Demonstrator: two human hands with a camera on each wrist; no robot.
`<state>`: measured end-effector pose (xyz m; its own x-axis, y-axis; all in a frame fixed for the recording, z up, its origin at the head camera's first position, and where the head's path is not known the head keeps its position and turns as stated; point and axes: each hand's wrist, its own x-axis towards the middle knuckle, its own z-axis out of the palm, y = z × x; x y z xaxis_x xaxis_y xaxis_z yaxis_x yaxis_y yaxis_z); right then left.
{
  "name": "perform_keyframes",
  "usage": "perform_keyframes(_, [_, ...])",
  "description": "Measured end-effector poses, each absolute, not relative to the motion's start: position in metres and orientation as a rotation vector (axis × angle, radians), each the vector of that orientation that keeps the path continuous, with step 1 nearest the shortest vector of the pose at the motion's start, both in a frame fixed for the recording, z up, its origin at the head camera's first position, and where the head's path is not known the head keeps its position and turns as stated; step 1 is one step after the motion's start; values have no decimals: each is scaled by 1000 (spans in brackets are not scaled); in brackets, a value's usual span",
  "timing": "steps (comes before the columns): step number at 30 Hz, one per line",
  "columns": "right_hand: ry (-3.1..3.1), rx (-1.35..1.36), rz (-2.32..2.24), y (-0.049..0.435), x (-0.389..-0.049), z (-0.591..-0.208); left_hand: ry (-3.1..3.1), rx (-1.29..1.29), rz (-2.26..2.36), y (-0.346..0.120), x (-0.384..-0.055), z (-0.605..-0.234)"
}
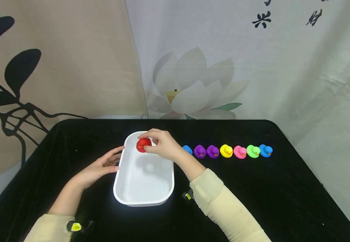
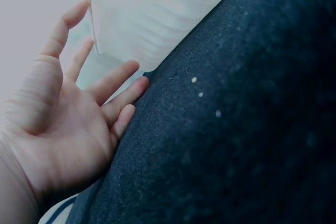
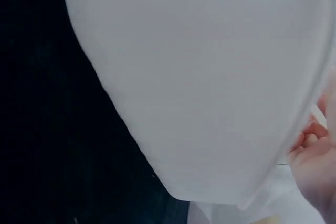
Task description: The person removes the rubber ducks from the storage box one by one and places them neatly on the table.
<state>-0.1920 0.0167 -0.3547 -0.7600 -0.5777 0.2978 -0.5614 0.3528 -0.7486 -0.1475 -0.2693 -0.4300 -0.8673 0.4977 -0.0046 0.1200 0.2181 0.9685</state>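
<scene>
A white tray (image 1: 144,181) with rounded corners stands on the black-covered table. My right hand (image 1: 162,144) is over its far end and pinches a red round object (image 1: 142,144) between thumb and fingers. The hand covers part of that object, so its exact kind is unclear. At the tray's left side is my left hand (image 1: 102,166), thumb and fingers spread, with fingertips at the wall. The left wrist view shows this open palm (image 2: 68,129) beside the white wall (image 2: 142,19). In the right wrist view the tray's outer wall (image 3: 199,87) fills most of the picture.
To the tray's right runs a row of small rubber ducks: blue (image 1: 187,149), purple (image 1: 200,151), another purple (image 1: 212,151), yellow (image 1: 226,151), pink (image 1: 239,152), green (image 1: 253,151) and blue (image 1: 266,151). A printed curtain (image 1: 199,30) hangs behind the black table (image 1: 253,201).
</scene>
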Motion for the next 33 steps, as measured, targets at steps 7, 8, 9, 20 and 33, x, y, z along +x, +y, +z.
perform_keyframes(7, [2535,-1198,-1444,32,-183,-343,2188,568,1689,-268,-148,-429])
perform_keyframes(8, [2524,-1211,-1448,35,-182,-341,2193,564,1686,-268,-148,-429])
perform_keyframes(9, [2513,-1222,-1451,38,-181,-340,2198,560,1682,-268,-148,-429])
perform_keyframes(20, [2492,-1311,-1467,69,-175,-330,2202,575,1688,-269,-145,-429])
perform_keyframes(33, [2487,-1252,-1469,108,-174,-327,2190,604,1696,-269,-147,-431])
